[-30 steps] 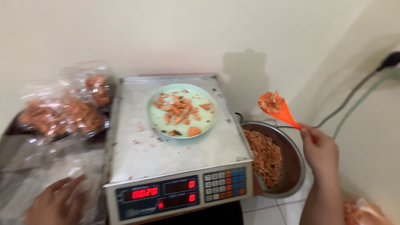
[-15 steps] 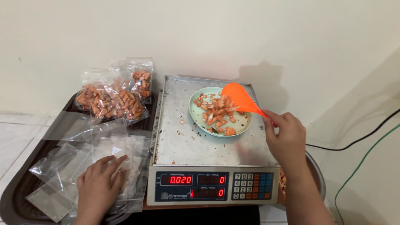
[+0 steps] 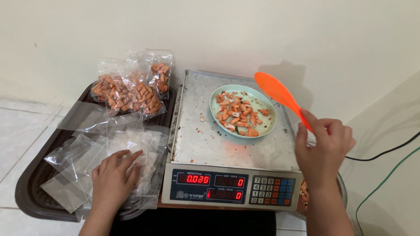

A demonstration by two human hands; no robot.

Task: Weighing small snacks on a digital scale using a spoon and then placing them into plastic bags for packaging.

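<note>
My right hand (image 3: pixel 323 146) grips the handle of an orange plastic spoon (image 3: pixel 276 91), whose empty bowl is raised over the right rim of a pale green plate (image 3: pixel 266 127). The plate holds orange-brown snack pieces (image 3: pixel 238 113) and sits on the steel pan of a digital scale (image 3: pixel 205 140) with lit red digits. My left hand (image 3: pixel 114 177) lies flat, fingers spread, on a pile of empty clear plastic bags (image 3: pixel 83 164) in a dark tray (image 3: pixel 30 188).
Several filled snack bags (image 3: pixel 129 89) lie at the tray's far end against the wall. A metal bowl (image 3: pixel 340 192) of snacks peeks out behind my right wrist. A black cable (image 3: pixel 385 153) and a green cable (image 3: pixel 380 190) run along the right. Crumbs dot the scale pan.
The spoon tipped its snacks onto the plate, then lifted away empty to the right. The plate holds more pieces. My left hand settled on the empty bags.
</note>
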